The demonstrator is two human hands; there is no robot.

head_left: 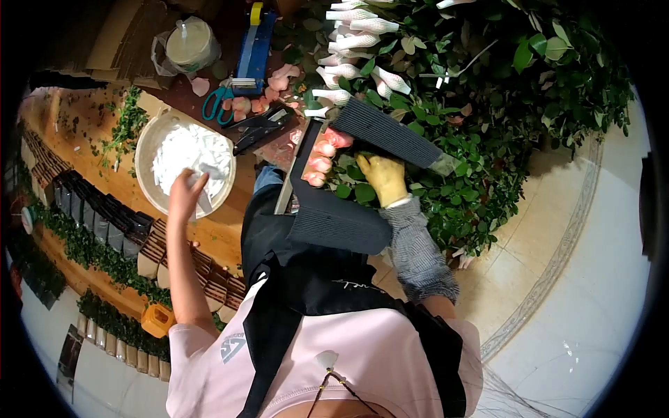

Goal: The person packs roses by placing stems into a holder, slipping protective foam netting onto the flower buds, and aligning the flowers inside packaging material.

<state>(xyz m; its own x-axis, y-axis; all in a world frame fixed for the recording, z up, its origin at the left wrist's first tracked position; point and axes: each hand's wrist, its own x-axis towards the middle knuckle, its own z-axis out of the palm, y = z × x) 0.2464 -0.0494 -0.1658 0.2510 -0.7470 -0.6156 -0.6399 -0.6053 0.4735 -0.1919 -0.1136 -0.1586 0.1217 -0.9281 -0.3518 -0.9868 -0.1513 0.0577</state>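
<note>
"Head view: where do your hands stand against the black ribbed holder [339,226]?"

"Your left hand [184,195] is well to the left of the holder, over the pale round tub [143,164] of small white pieces [187,148]. Your fingers there are partly bent above the pieces; whether they pinch anything, the blur hides, so I cannot tell."

"And your right?"

"Your right hand [383,180], in a yellow glove, rests between the holder's two flaps, its back toward the camera, against green leaves [364,193]. Your fingers point away from you, slightly curled and close together; I cannot tell if they grip any stems."

"Where are your roses [320,164]?"

"Your pink roses lie inside the holder, their heads in a row along its left edge, just beside your leaves and apart from the glove."

"What else is about you?"

"Beyond the holder you have a stack of white net sleeves [357,41], and to the holder's right a heap of leafy stems [460,202]. Beyond its left corner, near it, you see a black hand tool [268,127]; farther from the holder come your teal-handled scissors [209,106], loose pink petals [281,78] and a blue tape dispenser [256,52]."
</note>
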